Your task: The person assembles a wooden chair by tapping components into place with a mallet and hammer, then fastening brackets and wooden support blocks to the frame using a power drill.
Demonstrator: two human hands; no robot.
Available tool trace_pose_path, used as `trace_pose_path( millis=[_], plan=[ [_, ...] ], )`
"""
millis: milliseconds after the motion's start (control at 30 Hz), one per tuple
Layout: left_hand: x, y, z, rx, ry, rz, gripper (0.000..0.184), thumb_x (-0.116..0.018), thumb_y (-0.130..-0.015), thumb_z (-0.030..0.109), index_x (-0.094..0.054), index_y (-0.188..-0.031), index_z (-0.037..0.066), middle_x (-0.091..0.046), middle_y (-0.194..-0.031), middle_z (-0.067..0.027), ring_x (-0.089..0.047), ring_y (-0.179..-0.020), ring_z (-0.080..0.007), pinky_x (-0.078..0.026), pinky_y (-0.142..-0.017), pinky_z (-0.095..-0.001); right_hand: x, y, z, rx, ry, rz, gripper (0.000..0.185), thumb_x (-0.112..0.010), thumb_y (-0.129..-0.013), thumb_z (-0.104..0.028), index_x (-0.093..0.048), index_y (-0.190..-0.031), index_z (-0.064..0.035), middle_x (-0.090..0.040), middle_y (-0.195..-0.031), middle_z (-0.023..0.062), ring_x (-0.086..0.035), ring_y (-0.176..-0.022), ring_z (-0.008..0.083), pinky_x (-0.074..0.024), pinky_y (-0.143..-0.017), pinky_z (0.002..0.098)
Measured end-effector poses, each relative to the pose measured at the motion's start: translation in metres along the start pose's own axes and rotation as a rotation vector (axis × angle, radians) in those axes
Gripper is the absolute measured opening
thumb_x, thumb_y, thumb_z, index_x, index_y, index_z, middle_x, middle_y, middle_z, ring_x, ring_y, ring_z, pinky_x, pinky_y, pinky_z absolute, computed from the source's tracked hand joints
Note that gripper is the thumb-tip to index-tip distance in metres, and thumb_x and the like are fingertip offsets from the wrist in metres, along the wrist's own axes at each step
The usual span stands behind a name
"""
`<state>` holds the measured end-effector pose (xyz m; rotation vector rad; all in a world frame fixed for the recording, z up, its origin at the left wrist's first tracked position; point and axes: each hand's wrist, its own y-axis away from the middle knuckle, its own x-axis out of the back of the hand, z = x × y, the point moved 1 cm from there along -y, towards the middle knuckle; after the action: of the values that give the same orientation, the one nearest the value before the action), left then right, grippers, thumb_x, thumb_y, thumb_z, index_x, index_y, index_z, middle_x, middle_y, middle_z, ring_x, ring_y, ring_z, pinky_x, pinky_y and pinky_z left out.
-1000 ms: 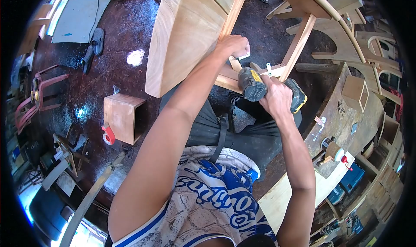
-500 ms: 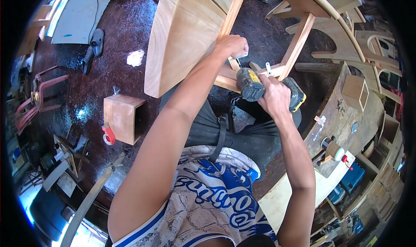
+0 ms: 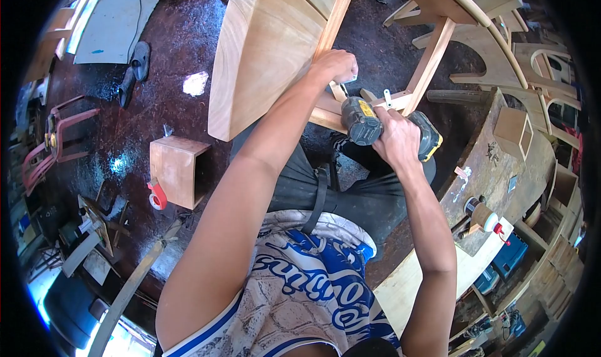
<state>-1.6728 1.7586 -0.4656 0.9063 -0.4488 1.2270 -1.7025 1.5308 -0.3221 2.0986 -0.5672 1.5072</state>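
Observation:
My right hand (image 3: 399, 137) is wrapped round the grip of a black and yellow cordless drill (image 3: 362, 120), whose front end points up and left at the wooden frame (image 3: 328, 117). My left hand (image 3: 338, 66) is closed at the frame's inner side, near the drill's tip; a small pale piece shows at its fingers, too little to name. Beside the left forearm stands a large pale wooden panel (image 3: 269, 56) joined to the frame. A small white bracket (image 3: 387, 98) sticks up from the frame just above the drill.
To the left, an open wooden box (image 3: 173, 171) with a red tape dispenser (image 3: 157, 195) sits near a pink chair (image 3: 57, 132). Slippers (image 3: 140, 61) lie on the floor. The workbench (image 3: 479, 169) at right bears a wooden box (image 3: 513, 133) and a glue bottle (image 3: 484, 217).
The drill and my right hand have shifted very slightly left. My left hand has turned a little, and the pale piece at its fingers shows less.

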Motion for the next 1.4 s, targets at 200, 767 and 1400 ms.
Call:
trace_pose_path(
  millis=[200, 767, 1400],
  plan=[
    [-0.003, 0.0, -0.002, 0.002, 0.002, 0.012, 0.029, -0.066, -0.079, 0.012, -0.08, -0.103, 0.018, -0.076, -0.099, -0.0136, -0.072, -0.094, -0.0339, -0.056, -0.082, -0.0437, -0.001, 0.0, 0.0, -0.002, 0.009, -0.015, 0.038, -0.076, -0.073, -0.017, -0.068, -0.11, -0.0092, -0.07, -0.088, 0.0152, -0.072, -0.08, 0.0355, -0.0581, -0.07, 0.0444],
    [-0.003, -0.001, -0.002, -0.036, -0.003, 0.021, 0.028, -0.066, -0.079, 0.01, -0.08, -0.103, 0.016, -0.076, -0.101, -0.0145, -0.072, -0.095, -0.0346, -0.056, -0.083, -0.0432, 0.0, -0.001, -0.003, -0.044, 0.036, -0.07, 0.044, -0.076, -0.071, -0.014, -0.067, -0.113, -0.0085, -0.071, -0.091, 0.0163, -0.072, -0.082, 0.0359, -0.0586, -0.071, 0.0451],
    [-0.013, -0.005, -0.011, -0.133, -0.032, 0.126, 0.025, -0.067, -0.077, 0.011, -0.081, -0.097, 0.017, -0.076, -0.097, -0.0112, -0.072, -0.091, -0.0341, -0.056, -0.08, -0.0446, 0.001, -0.003, -0.007, -0.037, 0.068, -0.071, 0.041, -0.076, -0.073, -0.017, -0.067, -0.112, -0.0083, -0.071, -0.092, 0.0173, -0.073, -0.082, 0.0365, -0.0589, -0.071, 0.0451]
  ],
)
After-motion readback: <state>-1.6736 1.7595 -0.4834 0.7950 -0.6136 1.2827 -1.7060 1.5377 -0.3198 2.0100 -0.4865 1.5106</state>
